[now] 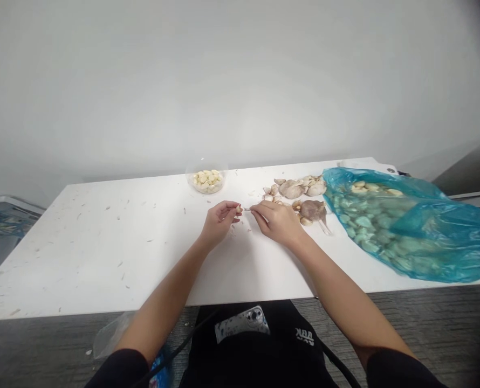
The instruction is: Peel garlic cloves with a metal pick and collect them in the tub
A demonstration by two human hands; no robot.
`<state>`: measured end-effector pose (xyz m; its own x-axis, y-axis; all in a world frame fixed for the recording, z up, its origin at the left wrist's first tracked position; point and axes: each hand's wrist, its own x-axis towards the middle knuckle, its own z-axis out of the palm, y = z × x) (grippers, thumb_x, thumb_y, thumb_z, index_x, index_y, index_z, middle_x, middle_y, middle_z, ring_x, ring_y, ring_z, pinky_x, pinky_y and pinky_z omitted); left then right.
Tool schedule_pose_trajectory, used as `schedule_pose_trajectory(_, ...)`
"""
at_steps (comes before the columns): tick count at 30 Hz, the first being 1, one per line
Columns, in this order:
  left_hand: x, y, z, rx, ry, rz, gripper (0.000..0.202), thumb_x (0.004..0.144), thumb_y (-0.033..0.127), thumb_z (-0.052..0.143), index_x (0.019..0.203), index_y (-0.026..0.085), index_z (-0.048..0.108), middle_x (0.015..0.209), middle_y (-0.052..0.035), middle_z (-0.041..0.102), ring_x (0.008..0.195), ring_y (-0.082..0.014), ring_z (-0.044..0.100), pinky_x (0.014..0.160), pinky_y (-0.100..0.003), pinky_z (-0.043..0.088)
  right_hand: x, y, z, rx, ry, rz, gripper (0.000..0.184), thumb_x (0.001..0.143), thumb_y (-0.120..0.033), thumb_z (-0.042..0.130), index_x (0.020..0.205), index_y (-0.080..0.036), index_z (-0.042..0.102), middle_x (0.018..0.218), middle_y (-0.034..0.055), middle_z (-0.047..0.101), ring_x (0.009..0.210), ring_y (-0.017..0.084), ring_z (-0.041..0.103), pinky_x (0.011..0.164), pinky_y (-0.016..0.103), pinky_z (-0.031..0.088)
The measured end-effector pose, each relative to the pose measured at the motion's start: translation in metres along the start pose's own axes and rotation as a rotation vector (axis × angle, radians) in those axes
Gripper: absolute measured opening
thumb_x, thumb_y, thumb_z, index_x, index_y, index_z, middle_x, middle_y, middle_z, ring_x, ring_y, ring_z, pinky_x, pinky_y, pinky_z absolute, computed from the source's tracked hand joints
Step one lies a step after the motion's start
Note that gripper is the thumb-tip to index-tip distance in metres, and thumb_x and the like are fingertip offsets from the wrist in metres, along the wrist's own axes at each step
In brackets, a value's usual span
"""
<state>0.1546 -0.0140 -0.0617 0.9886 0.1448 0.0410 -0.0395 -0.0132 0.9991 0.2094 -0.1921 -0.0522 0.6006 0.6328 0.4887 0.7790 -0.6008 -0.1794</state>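
Between the fingertips of my left hand (219, 221) is a small garlic clove (239, 209), partly covered by the fingers. My right hand (278, 220) pinches a thin metal tool (247, 209) whose tip points at the clove; its exact kind is too small to make out. Unpeeled garlic cloves and bulbs (292, 188) lie just beyond my right hand, and a purplish garlic bulb (313, 210) with a stalk rests to its right. Behind my left hand stands a clear round bowl (189, 180) with peeled garlic cloves (207, 179) in it.
A large blue-green plastic bag (438, 226) full of garlic cloves spreads over the right end of the white table (98, 258). Bits of peel are scattered on the tabletop. A wall (240, 86) rises behind it. On my lap lies a phone (243, 323).
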Motion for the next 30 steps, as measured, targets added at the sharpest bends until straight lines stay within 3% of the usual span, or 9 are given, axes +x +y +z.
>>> schedule_pose_trajectory(8,-0.0004,0.0009,0.0016,-0.022,0.017,-0.011,0.031,0.078,0.037,0.062,0.096,0.012,0.058,0.09,-0.008,0.062,0.08,-0.0147,0.061,0.075,-0.032,0.052,-0.0015,-0.0016,0.0022,0.08,0.057,-0.037,0.028,0.092,-0.029,0.041,0.104,-0.018,0.064,0.089,0.0033,0.065,0.078,0.012,0.058,0.06,0.025,0.035)
schedule_pose_trajectory(19,0.0005,-0.0029,0.0017,-0.029,-0.026,0.006,0.031,0.079,0.038,0.061,0.096,0.012,0.058,0.089,-0.008,0.062,0.082,-0.0155,0.061,0.074,-0.032,0.052,-0.0004,-0.0031,0.0046,0.033,0.013,-0.027,0.026,0.092,-0.026,0.04,0.1,-0.02,0.064,0.088,0.0008,0.064,0.077,0.012,0.058,0.055,0.026,0.029)
schedule_pose_trajectory(24,-0.0003,0.0006,0.0021,-0.096,-0.026,-0.059,0.034,0.078,0.04,0.062,0.097,0.012,0.059,0.093,-0.0092,0.061,0.082,-0.0154,0.061,0.077,-0.033,0.051,0.0003,-0.0035,0.0028,0.014,0.021,0.023,0.027,0.093,-0.027,0.039,0.098,-0.019,0.064,0.087,0.001,0.064,0.074,0.012,0.058,0.056,0.026,0.029)
schedule_pose_trajectory(30,-0.0009,0.004,0.002,-0.177,0.007,-0.141,0.037,0.074,0.039,0.067,0.097,0.011,0.059,0.093,-0.0086,0.062,0.08,-0.0149,0.062,0.081,-0.034,0.05,-0.0019,-0.0041,0.0041,0.074,0.093,-0.012,0.026,0.092,-0.028,0.041,0.103,-0.019,0.063,0.088,0.0001,0.064,0.075,0.012,0.058,0.059,0.024,0.033)
